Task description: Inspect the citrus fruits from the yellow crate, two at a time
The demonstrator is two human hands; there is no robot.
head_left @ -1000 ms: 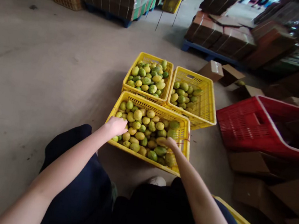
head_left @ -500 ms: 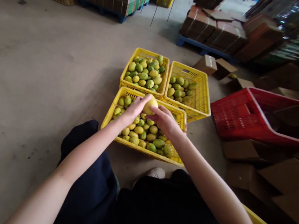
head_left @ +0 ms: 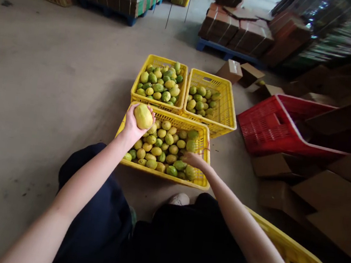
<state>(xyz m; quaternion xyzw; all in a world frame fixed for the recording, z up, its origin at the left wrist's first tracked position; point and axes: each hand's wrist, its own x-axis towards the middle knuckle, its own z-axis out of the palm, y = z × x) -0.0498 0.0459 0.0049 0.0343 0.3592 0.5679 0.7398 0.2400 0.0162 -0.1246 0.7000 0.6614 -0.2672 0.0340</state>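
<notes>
A large yellow lemon [head_left: 143, 116] rests in my left hand [head_left: 131, 124], palm up with the fingers curled round its far side. This hand is above the left end of the near yellow crate [head_left: 163, 177], which holds many yellow and green lemons [head_left: 157, 151]. Over the right part of that crate, my right hand [head_left: 193, 159] is low among the fruit, close to a green lemon [head_left: 179, 165]. Its fingers are blurred and partly hidden, so I cannot tell whether they grip anything.
Behind stand a fuller yellow crate [head_left: 136, 97] of lemons and a partly filled yellow crate [head_left: 226, 108]. At the right are a red crate [head_left: 259, 124] and cardboard boxes [head_left: 331, 191]. Another yellow crate [head_left: 310, 259] is at lower right. Stacked cartons [head_left: 220, 26] stand on a blue pallet.
Both hands were together round the lemon. My left hand now holds it alone, farther left, while my right hand has let go and moved down into the near crate. The view has shifted slightly.
</notes>
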